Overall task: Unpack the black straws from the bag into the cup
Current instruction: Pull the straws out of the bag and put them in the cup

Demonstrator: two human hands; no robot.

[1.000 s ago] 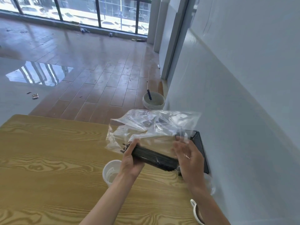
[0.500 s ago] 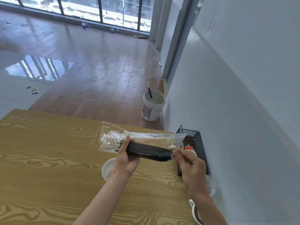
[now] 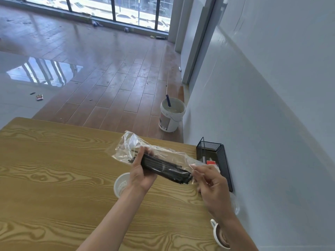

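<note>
A wood-plank floor (image 3: 108, 73) runs to tall windows (image 3: 116, 8); a grey wall (image 3: 272, 105) flanks my wooden table (image 3: 54, 178). A bucket (image 3: 171, 115) stands by the wall. My left hand (image 3: 142, 173) grips the straws (image 3: 165, 168) through the bag (image 3: 130, 147), above the cup (image 3: 120, 184); my right hand (image 3: 211, 185) pinches the bag's end.

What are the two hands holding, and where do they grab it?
The left hand grips the bundle of black straws through the clear bag, near the bundle's left end. The right hand pinches the bag's right end.
</note>
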